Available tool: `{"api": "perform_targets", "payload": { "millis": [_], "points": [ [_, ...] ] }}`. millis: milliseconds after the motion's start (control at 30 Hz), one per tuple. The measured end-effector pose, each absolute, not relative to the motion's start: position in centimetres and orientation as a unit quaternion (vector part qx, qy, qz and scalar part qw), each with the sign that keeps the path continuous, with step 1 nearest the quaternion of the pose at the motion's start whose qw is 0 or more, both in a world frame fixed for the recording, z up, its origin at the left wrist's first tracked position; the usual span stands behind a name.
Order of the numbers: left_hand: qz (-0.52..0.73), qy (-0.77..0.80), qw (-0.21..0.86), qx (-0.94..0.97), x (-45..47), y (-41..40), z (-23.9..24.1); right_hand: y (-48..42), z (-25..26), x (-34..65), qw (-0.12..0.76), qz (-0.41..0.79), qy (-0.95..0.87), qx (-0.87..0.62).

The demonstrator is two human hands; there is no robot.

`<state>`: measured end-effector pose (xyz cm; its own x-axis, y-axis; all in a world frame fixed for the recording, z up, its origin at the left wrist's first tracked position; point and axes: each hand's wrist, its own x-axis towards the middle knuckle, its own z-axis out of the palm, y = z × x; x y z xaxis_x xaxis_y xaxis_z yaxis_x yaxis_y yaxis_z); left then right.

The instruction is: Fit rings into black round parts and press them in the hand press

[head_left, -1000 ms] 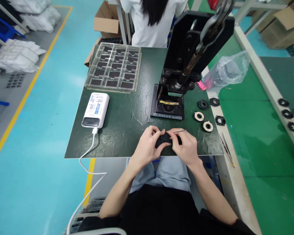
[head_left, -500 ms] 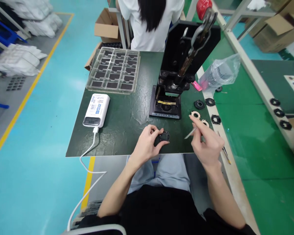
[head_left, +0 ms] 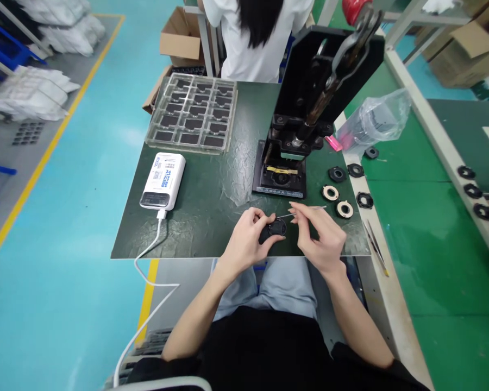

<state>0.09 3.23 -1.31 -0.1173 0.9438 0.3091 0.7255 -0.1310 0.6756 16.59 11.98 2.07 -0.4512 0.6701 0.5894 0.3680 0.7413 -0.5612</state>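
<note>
Near the front edge of the dark green table, my left hand (head_left: 248,234) pinches a small black round part (head_left: 276,227) between thumb and fingers. My right hand (head_left: 321,233) is closed on a thin pale pointed tool (head_left: 286,215), whose exact kind I cannot make out. The tool's tip is at the upper rim of the black part. Just beyond both hands stands a black hand press (head_left: 280,182) with a yellow strip across its base. Two cream-faced rings (head_left: 330,193) and several black rings (head_left: 337,174) lie to the right of the press.
A clear compartment tray (head_left: 195,111) of dark pieces is at the back left. A white power bank (head_left: 163,181) with a cable (head_left: 158,233) lies at left. Tweezers (head_left: 375,244) rest on the right ledge beside a bagged cup (head_left: 364,125). A person (head_left: 252,60) sits opposite.
My right hand has moved left from the cream-faced rings, bringing the thin tool's tip to the black part. My left hand still holds that part, almost in place. The view has shifted slightly.
</note>
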Motion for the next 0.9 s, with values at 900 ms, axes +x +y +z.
{"api": "perform_targets", "payload": {
  "millis": [900],
  "points": [
    [0.387,0.639,0.159,0.645,0.1,3.4,-1.1,11.6,0.3,15.1,0.401,0.274,-0.825,-0.288]
  ]
}}
